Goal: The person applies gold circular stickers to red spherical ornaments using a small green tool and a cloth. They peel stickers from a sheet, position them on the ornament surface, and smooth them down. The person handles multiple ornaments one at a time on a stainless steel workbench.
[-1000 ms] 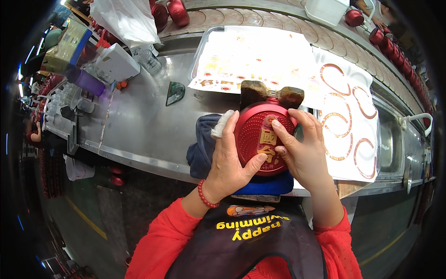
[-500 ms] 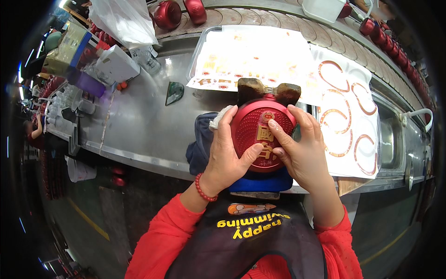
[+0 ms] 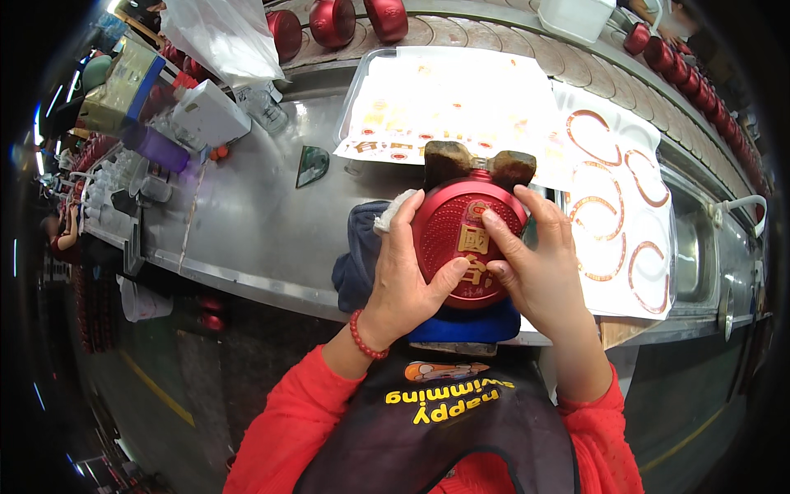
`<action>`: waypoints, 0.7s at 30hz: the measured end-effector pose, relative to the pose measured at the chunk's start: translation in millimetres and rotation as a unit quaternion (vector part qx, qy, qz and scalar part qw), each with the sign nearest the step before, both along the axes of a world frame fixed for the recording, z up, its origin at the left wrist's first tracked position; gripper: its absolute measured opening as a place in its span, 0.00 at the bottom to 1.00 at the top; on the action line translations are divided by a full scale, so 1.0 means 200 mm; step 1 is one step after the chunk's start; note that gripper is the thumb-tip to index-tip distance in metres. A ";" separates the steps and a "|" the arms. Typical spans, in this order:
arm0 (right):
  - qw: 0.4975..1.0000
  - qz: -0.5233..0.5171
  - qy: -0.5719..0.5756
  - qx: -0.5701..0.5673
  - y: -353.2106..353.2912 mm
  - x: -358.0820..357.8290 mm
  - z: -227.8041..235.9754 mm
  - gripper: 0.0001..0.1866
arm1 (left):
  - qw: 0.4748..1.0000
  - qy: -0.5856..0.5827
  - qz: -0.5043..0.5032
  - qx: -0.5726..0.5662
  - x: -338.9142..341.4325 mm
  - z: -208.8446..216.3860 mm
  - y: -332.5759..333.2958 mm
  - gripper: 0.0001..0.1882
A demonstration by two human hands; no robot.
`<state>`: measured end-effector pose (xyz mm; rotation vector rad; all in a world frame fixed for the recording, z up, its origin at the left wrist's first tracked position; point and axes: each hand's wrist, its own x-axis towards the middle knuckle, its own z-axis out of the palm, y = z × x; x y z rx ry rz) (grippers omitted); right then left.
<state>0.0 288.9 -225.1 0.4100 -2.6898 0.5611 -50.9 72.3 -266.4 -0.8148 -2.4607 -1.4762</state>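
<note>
A round, flattened red bottle (image 3: 436, 239) with a dotted face lies before me, its neck end between two dark worn blocks (image 3: 447, 160). Gold character decals (image 3: 473, 240) run down its middle. My left hand (image 3: 403, 280) grips the bottle's left rim, thumb pressed on the lower decal. My right hand (image 3: 539, 263) holds the right rim, a finger by the upper decal and the thumb at the lower one. Beneath the bottle sits a blue pad (image 3: 465, 325). A white cloth (image 3: 393, 211) and a dark blue cloth (image 3: 355, 255) lie beside my left fingers.
Decal sheets (image 3: 453, 99) lie on a tray beyond the bottle; a sheet with curved red-gold strips (image 3: 613, 280) is at right. Red bottles (image 3: 332, 23) stand on the conveyor (image 3: 469, 33). A green glass-like piece (image 3: 312, 166) rests on the metal table (image 3: 239, 222). A sink (image 3: 695, 255) is far right.
The red bottles on the conveyor have shifted to the right, and another has come into sight behind them. My hands keep nearly the same hold on the bottle.
</note>
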 end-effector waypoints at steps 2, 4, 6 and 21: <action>0.999 0.003 0.005 -0.050 0.02 0.00 0.00 0.35 | 0.999 -0.035 -0.014 0.030 -0.01 -0.01 -0.01 0.45; 0.993 -0.011 0.058 -0.101 0.05 -0.01 0.01 0.36 | 0.989 -0.115 -0.040 0.089 -0.02 -0.04 -0.03 0.44; 0.985 0.010 0.133 -0.113 0.08 -0.03 0.04 0.30 | 0.985 -0.130 -0.055 0.103 -0.02 -0.07 -0.04 0.43; 0.974 0.098 -0.027 -0.201 0.13 0.22 0.07 0.10 | 0.909 0.317 -0.129 -0.236 0.02 0.02 -0.09 0.24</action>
